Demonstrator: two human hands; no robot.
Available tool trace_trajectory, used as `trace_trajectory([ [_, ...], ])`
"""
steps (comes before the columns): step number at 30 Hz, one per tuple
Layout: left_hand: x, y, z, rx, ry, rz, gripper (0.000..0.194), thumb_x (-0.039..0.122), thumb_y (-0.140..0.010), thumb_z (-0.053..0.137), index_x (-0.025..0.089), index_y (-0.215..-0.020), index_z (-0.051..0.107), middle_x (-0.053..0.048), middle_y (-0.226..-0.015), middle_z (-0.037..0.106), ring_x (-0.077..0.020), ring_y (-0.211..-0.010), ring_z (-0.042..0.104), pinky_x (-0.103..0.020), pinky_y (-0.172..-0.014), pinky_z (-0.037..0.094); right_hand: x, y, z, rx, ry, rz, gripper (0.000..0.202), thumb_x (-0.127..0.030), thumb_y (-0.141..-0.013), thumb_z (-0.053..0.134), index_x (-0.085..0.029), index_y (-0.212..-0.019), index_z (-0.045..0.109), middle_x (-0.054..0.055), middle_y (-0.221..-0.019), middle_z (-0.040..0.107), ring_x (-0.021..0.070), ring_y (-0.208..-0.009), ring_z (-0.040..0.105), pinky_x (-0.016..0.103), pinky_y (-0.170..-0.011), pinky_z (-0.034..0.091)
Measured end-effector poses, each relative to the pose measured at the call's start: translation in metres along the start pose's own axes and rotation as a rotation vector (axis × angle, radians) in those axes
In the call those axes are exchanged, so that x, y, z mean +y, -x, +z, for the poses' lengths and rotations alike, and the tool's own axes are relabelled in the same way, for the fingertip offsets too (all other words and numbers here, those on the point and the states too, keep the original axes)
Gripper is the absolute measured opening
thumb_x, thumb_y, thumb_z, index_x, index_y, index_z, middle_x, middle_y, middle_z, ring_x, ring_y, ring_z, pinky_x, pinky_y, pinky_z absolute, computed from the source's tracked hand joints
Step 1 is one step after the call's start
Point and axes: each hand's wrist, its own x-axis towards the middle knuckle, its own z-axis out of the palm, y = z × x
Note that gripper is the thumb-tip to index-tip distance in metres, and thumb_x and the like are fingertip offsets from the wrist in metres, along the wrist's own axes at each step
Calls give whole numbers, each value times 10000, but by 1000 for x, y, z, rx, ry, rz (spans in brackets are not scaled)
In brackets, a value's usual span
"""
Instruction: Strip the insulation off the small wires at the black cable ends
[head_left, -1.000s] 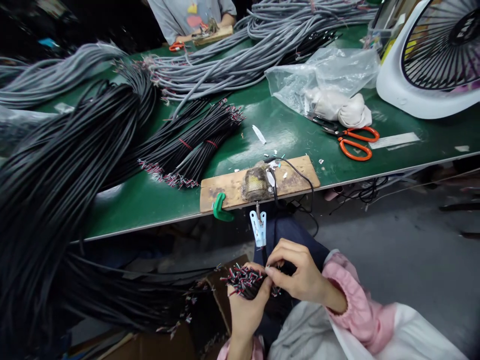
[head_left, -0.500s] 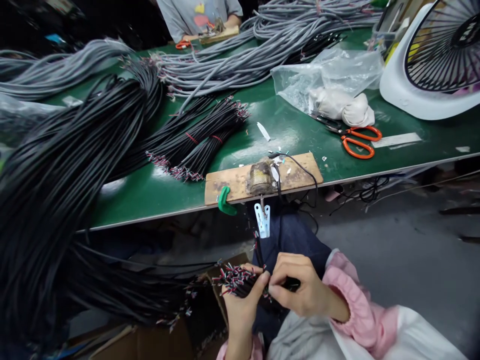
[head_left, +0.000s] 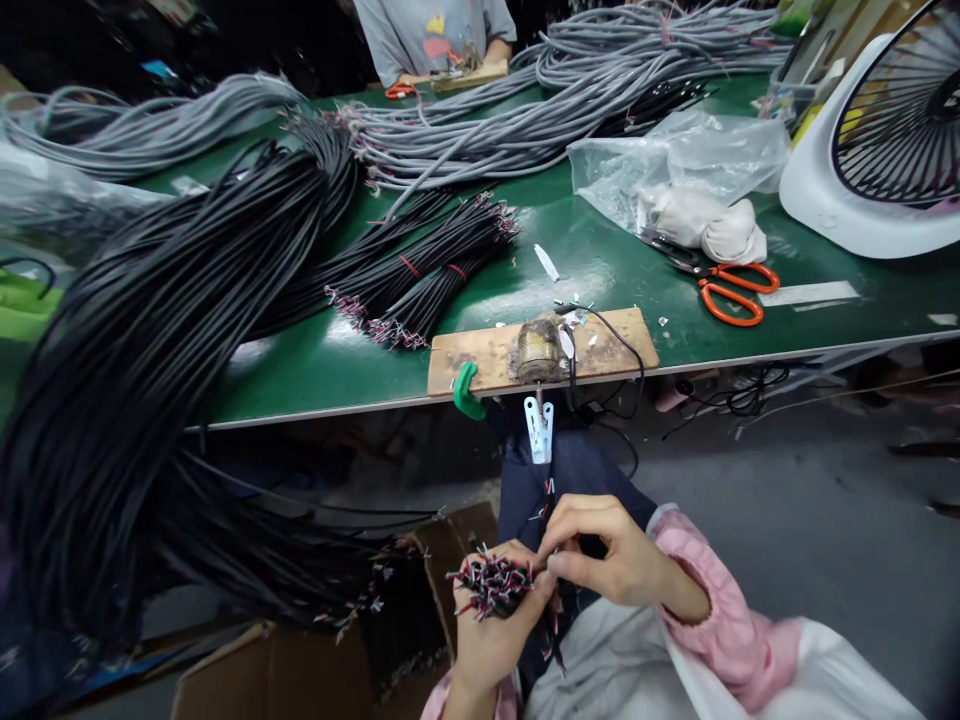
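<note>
My left hand (head_left: 491, 630) is wrapped round a bundle of thin black cables (head_left: 491, 585), whose stripped red, white and black wire ends point up and to the left. Beside the bundle's right edge, my right hand (head_left: 600, 550) is closed in a pinch on what looks like a cable end, mostly hidden by the fingertips. More black cables hang below the hands and rise behind them over my lap. Just beyond, a light blue clothes peg (head_left: 538, 430) sticks out from a small motor-like device (head_left: 538, 350) on a wooden board (head_left: 480, 360).
A green clamp (head_left: 466, 390) grips the board at the edge of the green table (head_left: 360, 385). Black cables (head_left: 187, 270) drape off the left side above a cardboard box (head_left: 277, 670). Orange-handled scissors (head_left: 739, 290) and a fan (head_left: 847, 190) are right. A person (head_left: 435, 40) sits opposite.
The camera view has shifted, so the table appears farther right. The bundle's wire ends have turned more toward me. Both hands stay together at the bundle, the right still pinching.
</note>
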Motion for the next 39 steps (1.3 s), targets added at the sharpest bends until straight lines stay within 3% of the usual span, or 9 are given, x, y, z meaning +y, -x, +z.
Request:
trace_trajectory([
  [8, 4, -3, 6, 82, -123, 80, 163, 273, -804, 805, 177, -686, 743, -23, -642, 712, -175, -582, 682, -266, -592, 571, -2, 1, 6, 140, 99, -22, 247, -337, -971, 649, -152, -840, 747, 63, -722, 677, 154, -610, 577, 267, -557, 460],
  [14, 0, -3, 14, 184, -106, 71, 151, 286, -771, 824, 178, -705, 740, -8, -668, 684, -160, -594, 644, -259, -594, 552, 1, 3, 14, 259, 301, -176, 367, -356, -1050, 506, -180, -757, 641, 39, -655, 584, 172, -625, 518, 303, -582, 403],
  [20, 4, -5, 14, 137, -81, 79, 162, 226, -737, 852, 173, -675, 713, 7, -640, 659, -144, -582, 635, -237, -586, 537, 14, 8, 23, 314, 71, -29, 384, -431, -1019, 568, -176, -740, 635, 28, -685, 570, 153, -621, 510, 279, -565, 388],
  [24, -4, -4, 6, 61, -11, 39, 127, 168, -754, 837, 169, -718, 714, 1, -667, 689, -155, -554, 684, -240, -554, 576, 20, 9, 24, 294, -133, 41, 385, -472, -976, 634, -161, -755, 683, 46, -719, 604, 161, -660, 557, 275, -582, 425],
  [29, -9, -3, 4, 47, -2, 27, 99, 173, -786, 820, 166, -733, 736, -3, -631, 707, -160, -518, 704, -227, -524, 577, 20, 9, 20, 210, -346, 165, 358, -458, -945, 678, -135, -794, 706, 41, -768, 600, 102, -540, 506, 218, -460, 403],
  [34, -8, -4, 5, 67, -19, -6, 133, 222, -775, 832, 171, -706, 731, 5, -594, 701, -157, -489, 686, -232, -502, 569, 19, 8, 14, 203, -193, 70, 329, -400, -975, 630, -132, -825, 748, 79, -758, 674, 159, -657, 615, 248, -565, 481],
  [39, -6, -7, 3, 72, -48, -15, 152, 228, -744, 844, 178, -685, 713, 2, -616, 712, -167, -510, 688, -247, -512, 573, 16, 6, 11, 231, -57, 5, 282, -311, -963, 618, -124, -809, 761, 87, -717, 692, 153, -609, 590, 248, -549, 454],
])
